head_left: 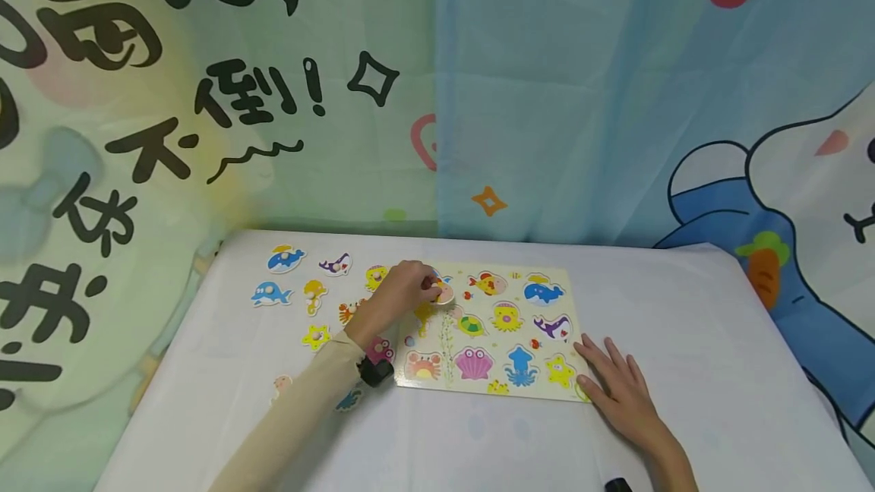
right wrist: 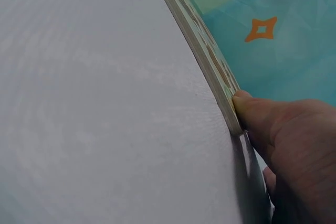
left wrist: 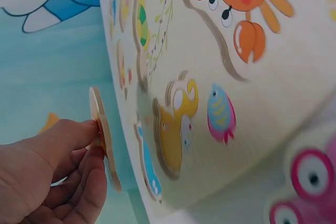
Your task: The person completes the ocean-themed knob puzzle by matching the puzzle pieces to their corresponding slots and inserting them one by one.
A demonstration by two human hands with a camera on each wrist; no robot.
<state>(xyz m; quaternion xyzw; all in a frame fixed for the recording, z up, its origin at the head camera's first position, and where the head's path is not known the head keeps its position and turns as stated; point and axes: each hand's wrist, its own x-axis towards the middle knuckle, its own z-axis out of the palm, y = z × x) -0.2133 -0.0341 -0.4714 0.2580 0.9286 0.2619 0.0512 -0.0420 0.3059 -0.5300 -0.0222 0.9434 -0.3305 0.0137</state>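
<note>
Left hand (head_left: 403, 291): fingers curled, pinching a thin round wooden puzzle piece (head_left: 443, 294) by the knob on its face; seen edge-on in the left wrist view (left wrist: 104, 137), lifted off the board.
Piece position: over the top-left corner of the flat pale wooden puzzle board with painted sea animals (head_left: 509, 393), just beside the yellow seahorse.
Direction: open recesses lie directly beneath and to the right of the pinching fingers (left wrist: 79, 135); piece face tilted, not yet flat to the board.
Right hand (head_left: 618, 389): fingers straight and spread, lying flat at the board's near right corner, thumb against its edge (right wrist: 231, 106).
Nearer hand: left, already on the piece.
Board long axis: left to right across the white tabletop (head_left: 718, 340).
Loose pieces: several sea-animal cutouts, such as a blue whale (head_left: 271, 294), lying left of the board.
</note>
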